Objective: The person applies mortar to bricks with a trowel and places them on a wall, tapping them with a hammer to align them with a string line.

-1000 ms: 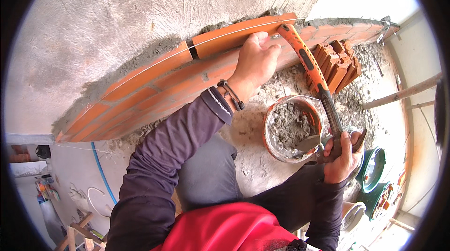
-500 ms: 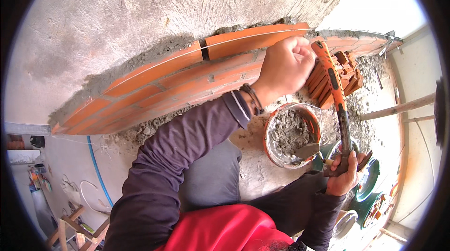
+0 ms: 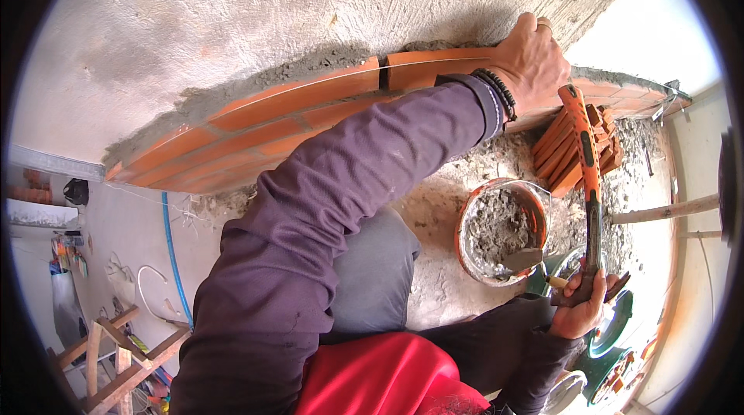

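Observation:
My left hand (image 3: 531, 62) reaches across to the wall, its fingers bent over the right end of an orange brick (image 3: 430, 68) in the top course. Its thumb and fingertips are hidden. My right hand (image 3: 581, 310) is closed around the head of a hammer (image 3: 590, 175), whose orange and black handle points up and away. Beside its fingers is the wooden handle of a trowel (image 3: 524, 259); whether they touch it, I cannot tell. The trowel's blade lies at the rim of an orange bucket (image 3: 463, 248) of grey mortar (image 3: 496, 225).
A taut string (image 3: 302, 86) runs along the curved-looking brick wall (image 3: 256, 148), against the rough plastered wall (image 3: 232, 4). Stacked bricks (image 3: 577, 148) stand beyond the bucket. Green buckets (image 3: 612, 322) are at right. A blue hose (image 3: 172, 256) and wooden frame (image 3: 128, 372) are at left.
My left hand has moved away and to the right, from above the brick's face onto its right end. My right hand still grips the hammer head. The view has shifted slightly.

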`<state>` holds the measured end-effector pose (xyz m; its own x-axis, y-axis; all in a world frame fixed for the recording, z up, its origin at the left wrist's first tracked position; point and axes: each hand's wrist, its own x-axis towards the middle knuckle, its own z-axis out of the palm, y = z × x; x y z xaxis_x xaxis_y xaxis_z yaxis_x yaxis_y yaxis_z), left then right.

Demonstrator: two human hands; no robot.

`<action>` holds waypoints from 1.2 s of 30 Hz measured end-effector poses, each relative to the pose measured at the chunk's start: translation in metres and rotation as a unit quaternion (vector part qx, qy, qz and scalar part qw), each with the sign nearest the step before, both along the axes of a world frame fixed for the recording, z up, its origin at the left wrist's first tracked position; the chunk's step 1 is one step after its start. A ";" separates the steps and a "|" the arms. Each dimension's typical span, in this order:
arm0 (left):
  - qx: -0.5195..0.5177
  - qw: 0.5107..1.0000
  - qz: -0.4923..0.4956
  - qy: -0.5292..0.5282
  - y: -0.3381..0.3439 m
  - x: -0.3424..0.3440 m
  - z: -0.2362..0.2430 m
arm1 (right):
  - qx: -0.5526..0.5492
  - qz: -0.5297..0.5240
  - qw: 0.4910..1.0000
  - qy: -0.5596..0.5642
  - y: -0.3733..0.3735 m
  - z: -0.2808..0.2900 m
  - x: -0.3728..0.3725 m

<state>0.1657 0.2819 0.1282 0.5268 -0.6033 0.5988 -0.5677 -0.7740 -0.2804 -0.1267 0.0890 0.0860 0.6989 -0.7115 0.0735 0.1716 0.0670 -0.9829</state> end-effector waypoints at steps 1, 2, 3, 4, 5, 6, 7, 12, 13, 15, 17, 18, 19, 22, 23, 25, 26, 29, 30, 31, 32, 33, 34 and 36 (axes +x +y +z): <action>0.009 0.999 0.012 -0.028 0.001 0.005 -0.003 | 0.003 0.000 1.000 -0.001 0.000 0.000 0.000; 0.017 0.999 0.007 -0.030 0.003 0.004 -0.004 | 0.007 0.004 1.000 0.000 0.000 0.002 0.000; 0.026 0.999 0.001 -0.032 0.006 0.004 -0.004 | 0.010 0.007 1.000 0.002 0.002 0.005 0.001; 0.035 0.999 -0.004 -0.034 0.009 0.004 -0.004 | 0.015 0.011 1.000 0.004 0.004 0.006 0.001; 0.034 0.999 -0.004 -0.031 0.008 0.002 -0.002 | 0.019 0.006 1.000 0.005 0.003 0.006 0.001; 0.033 0.999 -0.003 -0.029 0.007 0.000 0.000 | 0.024 0.002 1.000 0.007 0.001 0.006 0.000; 0.033 0.999 -0.003 -0.026 0.007 -0.002 0.001 | 0.030 -0.002 1.000 0.008 0.001 0.005 0.000; 0.022 0.999 0.023 0.015 0.022 -0.016 0.001 | 0.010 0.017 1.000 0.011 -0.007 0.003 -0.005; 0.014 0.999 0.031 0.008 0.034 -0.019 -0.001 | 0.009 0.021 1.000 0.007 -0.008 0.002 -0.006; -0.037 0.999 0.007 -0.023 0.071 -0.033 0.001 | -0.005 0.030 1.000 0.007 -0.008 0.005 -0.007; -0.070 0.997 0.020 -0.020 0.113 -0.049 0.000 | -0.006 0.043 0.999 0.006 -0.009 0.004 -0.010; -0.084 0.995 0.023 -0.042 0.138 -0.058 0.001 | -0.002 0.041 0.999 0.024 -0.003 0.009 -0.010; -0.097 0.994 0.040 -0.032 0.151 -0.069 0.001 | -0.009 0.029 0.998 0.046 0.002 0.018 -0.009; -0.179 0.981 0.011 -0.079 0.192 -0.104 0.016 | -0.040 0.054 0.995 0.071 -0.003 0.022 -0.012; -0.193 0.976 0.022 -0.097 0.200 -0.114 0.017 | -0.046 0.050 0.994 0.082 0.001 0.025 -0.008; -0.254 0.967 0.015 0.025 0.209 -0.135 0.005 | -0.070 0.050 0.992 0.089 0.005 0.025 -0.002; -0.273 0.958 0.018 0.082 0.215 -0.152 0.006 | -0.076 0.146 0.979 0.123 0.003 0.033 0.003; -0.399 0.851 -0.025 0.340 0.223 -0.194 -0.030 | -0.096 0.290 0.921 0.242 0.027 0.033 0.031; -0.430 0.806 -0.054 0.403 0.220 -0.201 -0.044 | -0.109 0.325 0.903 0.257 0.037 0.036 0.041; -0.444 0.764 -0.057 0.465 0.219 -0.214 -0.060 | -0.115 0.383 0.876 0.270 0.046 0.026 0.053; -0.453 0.721 -0.057 0.521 0.219 -0.228 -0.067 | -0.120 0.441 0.846 0.276 0.057 0.019 0.064; -0.475 0.689 -0.064 0.543 0.216 -0.240 -0.078 | -0.146 0.472 0.837 0.236 0.067 0.006 0.074; -0.496 0.656 -0.071 0.564 0.214 -0.251 -0.086 | -0.173 0.499 0.826 0.196 0.078 -0.010 0.082; -0.510 0.652 -0.074 0.556 0.216 -0.268 -0.086 | -0.131 0.530 0.822 0.162 0.109 -0.054 0.096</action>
<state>-0.1025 0.4974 0.0426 0.9588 -0.2829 0.0262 -0.0710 -0.1493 0.9862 -0.0303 0.1979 0.0321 0.9293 0.3201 -0.1843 -0.1202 -0.2098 -0.9703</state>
